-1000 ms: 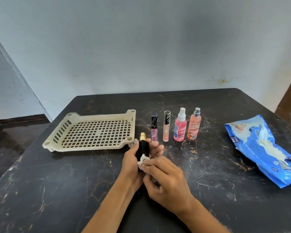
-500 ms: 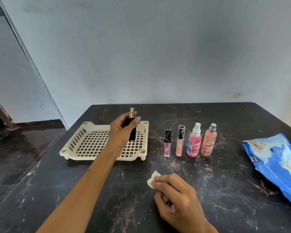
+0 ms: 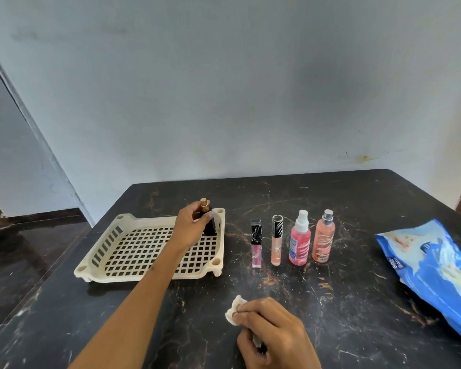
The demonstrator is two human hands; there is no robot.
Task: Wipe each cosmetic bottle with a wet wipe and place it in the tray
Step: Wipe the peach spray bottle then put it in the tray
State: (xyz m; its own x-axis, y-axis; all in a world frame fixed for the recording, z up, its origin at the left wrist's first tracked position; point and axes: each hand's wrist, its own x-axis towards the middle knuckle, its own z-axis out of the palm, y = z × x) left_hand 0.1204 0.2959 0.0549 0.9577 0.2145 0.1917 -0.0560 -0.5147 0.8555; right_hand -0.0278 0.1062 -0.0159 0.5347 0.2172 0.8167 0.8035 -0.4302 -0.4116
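Here the left hand [image 3: 190, 230] reaches over the cream plastic lattice tray [image 3: 133, 272] and pinches a small black bottle with a gold cap [image 3: 206, 218] near its top, thumb on one side and fingers on the other. It holds the bottle upright at the tray's far right corner, just inside the rim. Whether the base already rests on the grid is hard to tell, since the hand hides part of it. The grip near the cap probably leaves the base free to be stood squarely on the lattice.

The right hand [image 3: 272, 334] rests on the dark marbled desk [image 3: 357, 302], well on the near side of the tray and off to its right, with fingers curled around a crumpled white wet wipe [image 3: 233, 310]. Keeping the wipe in that hand would leave it ready for the next bottle.

Apart from the black bottle, the tray holds nothing. Just to the right of the tray, four bottles stand upright in a row on the desk: a pink lip-gloss tube with a black cap [image 3: 256, 243], a peach gloss tube with a striped cap [image 3: 276, 241], a pink spray bottle with a white nozzle [image 3: 300, 238], and an orange spray bottle with a grey nozzle [image 3: 323, 237]. All four seem to be waiting for their turn. Far right of the tray lies a blue wipes packet [image 3: 431, 270], too crumpled to show whether it is open.
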